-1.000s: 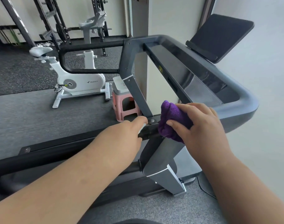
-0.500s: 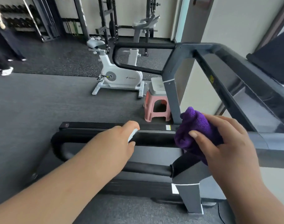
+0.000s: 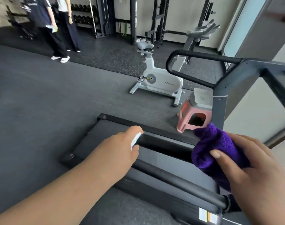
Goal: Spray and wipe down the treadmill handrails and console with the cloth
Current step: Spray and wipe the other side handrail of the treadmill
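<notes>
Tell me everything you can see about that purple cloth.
The purple cloth looks like soft, fuzzy microfibre, deep violet all over. It is bunched into a loose wad, not spread flat, with one rounded fold poking up at the top. The right hand grips it, thumb across the front. It sits above the near black handrail of the treadmill; whether it touches the rail cannot be told.

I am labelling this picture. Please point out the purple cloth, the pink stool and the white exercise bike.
purple cloth (image 3: 214, 148): head view, upper folded part.
pink stool (image 3: 184, 120): head view, left leg.
white exercise bike (image 3: 164, 82): head view, body housing.
</notes>
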